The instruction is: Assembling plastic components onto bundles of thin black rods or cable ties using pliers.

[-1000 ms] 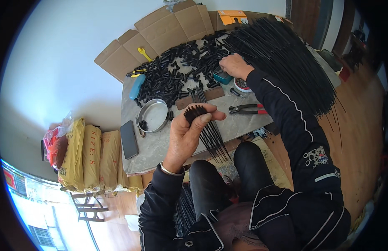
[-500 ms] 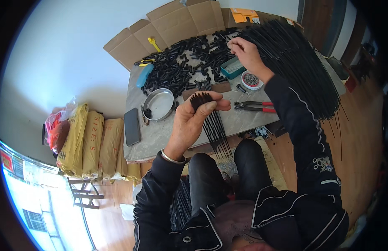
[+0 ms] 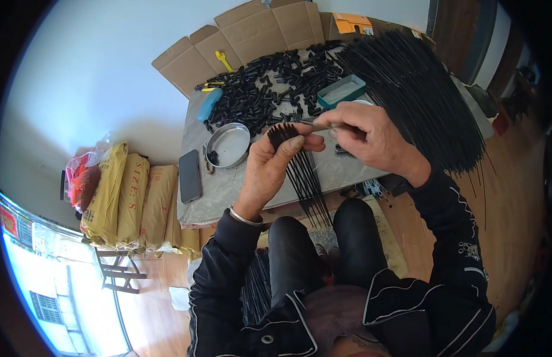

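Note:
My left hand (image 3: 267, 169) is closed around a fanned row of thin black rods (image 3: 310, 189). Their tips stick up in a dark comb between thumb and fingers, and the lengths hang past the table's front edge toward my knees. Close to the left fingertips, my right hand (image 3: 374, 137) is pinched. A slim greyish piece (image 3: 314, 125) reaches from its fingers toward the rod tips; its exact kind is too small to make out. Beyond both hands lies a heap of short black tubular parts (image 3: 258, 89).
A round metal dish (image 3: 228, 146) and a dark phone (image 3: 190, 175) lie at the table's left. A teal tray (image 3: 341, 92) of thin pale pieces sits behind my right hand. A large sheaf of black rods (image 3: 413, 89) covers the right side. Cardboard (image 3: 252, 30) stands behind.
My right hand has come back from the far part of the table down to my left hand, now covering the pliers and most of the small white tub. The left hand keeps its hold.

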The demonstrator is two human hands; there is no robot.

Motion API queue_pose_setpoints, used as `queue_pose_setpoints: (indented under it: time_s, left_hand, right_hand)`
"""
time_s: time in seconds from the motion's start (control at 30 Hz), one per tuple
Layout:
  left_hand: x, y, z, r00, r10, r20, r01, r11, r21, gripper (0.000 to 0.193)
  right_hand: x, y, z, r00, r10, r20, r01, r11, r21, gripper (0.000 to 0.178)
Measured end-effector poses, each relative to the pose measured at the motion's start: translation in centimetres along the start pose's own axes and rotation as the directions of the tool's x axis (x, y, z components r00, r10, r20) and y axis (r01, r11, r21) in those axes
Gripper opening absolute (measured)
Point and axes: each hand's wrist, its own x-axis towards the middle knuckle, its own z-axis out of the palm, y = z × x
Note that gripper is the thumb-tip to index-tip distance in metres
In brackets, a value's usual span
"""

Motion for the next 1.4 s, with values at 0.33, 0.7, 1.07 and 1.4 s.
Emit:
queue_pose_setpoints:
  time_s: [0.33,0.7,1.07,1.4]
  left_hand:
    - [0.1,-0.1,0.0,1.0,-0.01,0.014,0.01,0.999,-0.033,0.026]
    - [0.1,0.2,0.2,1.0,-0.001,0.028,0.0,1.0,0.009,0.023]
    - [0.2,0.4,0.7,0.996,-0.017,0.091,0.013,0.999,0.046,0.022]
    - [0.0,0.4,0.7,0.995,-0.042,0.093,0.035,0.996,0.082,0.021]
  right_hand:
    - [0.2,0.6,0.4,0.987,-0.161,0.018,0.161,0.986,-0.034,0.033]
    - [0.1,0.3,0.3,0.986,-0.168,0.01,0.169,0.985,-0.034,0.033]
    - [0.6,-0.4,0.0,0.98,-0.193,-0.055,0.186,0.975,-0.121,0.014]
    - [0.5,-0.9,0.0,0.992,-0.121,-0.023,0.121,0.993,-0.007,0.012]
